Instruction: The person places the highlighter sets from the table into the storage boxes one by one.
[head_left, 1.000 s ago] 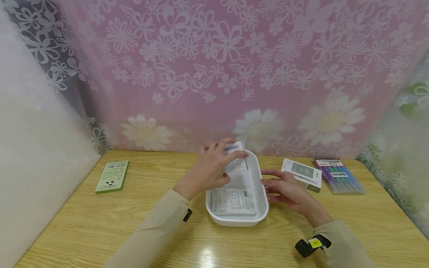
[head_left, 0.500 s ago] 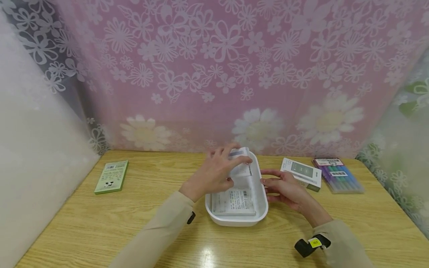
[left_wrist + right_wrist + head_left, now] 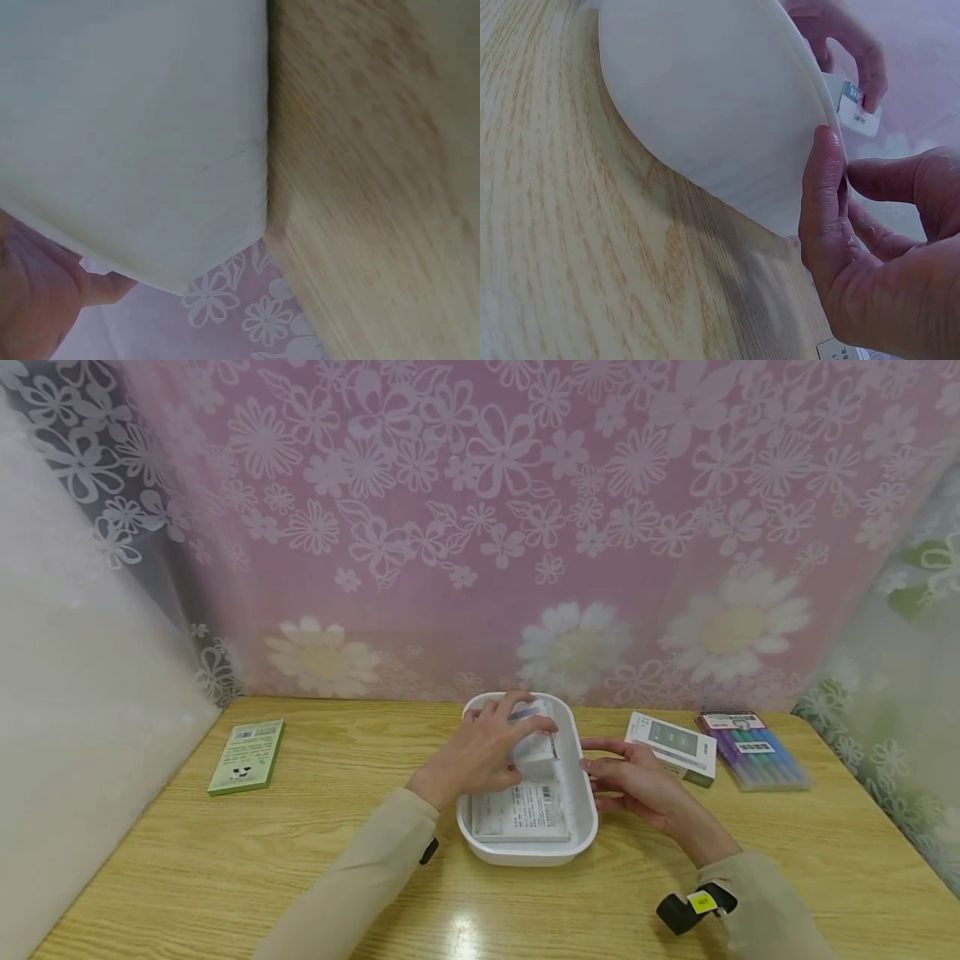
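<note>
A white plastic bin [image 3: 573,827] sits on the table in the middle of the head view. My left hand [image 3: 476,747] reaches in over its far end and grips a small white box [image 3: 536,747], fingers and thumb on opposite sides. That box [image 3: 861,121] shows past the rim in the right wrist view. A flat white box [image 3: 517,817] with printed text lies in the bin's near end. With thumb and fingers, my right hand [image 3: 637,783] pinches the bin's right rim; the right wrist view shows this hand [image 3: 877,255] up close. The bin's wall [image 3: 135,135] fills much of the left wrist view.
Right of the bin lie a white-and-grey box [image 3: 675,745] and a clear pack of coloured pens [image 3: 753,752]. A flat green pack [image 3: 246,758] with a cow picture lies far left. A pink flowered curtain [image 3: 420,527] hangs behind the wooden table [image 3: 337,727].
My left hand has shifted slightly right and lowered the small white box into the bin's far end. My right hand has stayed at the rim.
</note>
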Tool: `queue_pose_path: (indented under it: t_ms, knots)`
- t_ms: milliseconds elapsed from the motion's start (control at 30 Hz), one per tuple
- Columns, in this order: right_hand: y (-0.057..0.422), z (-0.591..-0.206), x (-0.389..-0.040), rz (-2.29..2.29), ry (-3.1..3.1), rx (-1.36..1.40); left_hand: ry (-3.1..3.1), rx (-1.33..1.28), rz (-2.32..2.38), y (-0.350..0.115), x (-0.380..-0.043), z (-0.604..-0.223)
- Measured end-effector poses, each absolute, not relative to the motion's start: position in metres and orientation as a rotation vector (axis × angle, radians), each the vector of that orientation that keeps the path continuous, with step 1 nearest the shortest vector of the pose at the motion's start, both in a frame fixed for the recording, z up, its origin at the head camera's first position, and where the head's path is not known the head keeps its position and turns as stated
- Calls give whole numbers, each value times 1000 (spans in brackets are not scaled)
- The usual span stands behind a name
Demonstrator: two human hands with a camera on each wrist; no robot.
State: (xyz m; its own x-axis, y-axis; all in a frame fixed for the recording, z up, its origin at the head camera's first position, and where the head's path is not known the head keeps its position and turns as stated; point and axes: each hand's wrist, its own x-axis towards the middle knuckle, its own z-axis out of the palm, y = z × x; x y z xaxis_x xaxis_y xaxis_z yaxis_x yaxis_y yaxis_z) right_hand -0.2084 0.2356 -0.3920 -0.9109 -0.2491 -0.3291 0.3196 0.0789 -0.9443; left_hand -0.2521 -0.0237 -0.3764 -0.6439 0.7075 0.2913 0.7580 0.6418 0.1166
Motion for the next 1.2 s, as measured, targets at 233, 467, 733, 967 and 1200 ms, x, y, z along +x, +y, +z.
queue_pose_path:
  t_ms: [233, 467, 733, 967, 1200]
  knots:
    - [238, -393, -208, -1909, 1927, 44, -2704, -1196, -346, -24, -256, -383]
    - [237, -392, -208, -1907, 1937, 49, -2735, -1194, -368, -21, -259, -388]
    - [235, -391, -206, -1908, 1923, 62, -2824, -1171, -300, -18, -260, -391]
    - [234, -391, -205, -1911, 1911, 64, -2867, -1178, -215, -15, -261, -393]
    - [235, -392, -205, -1934, 1885, 70, -2926, -1184, -207, -11, -262, -392]
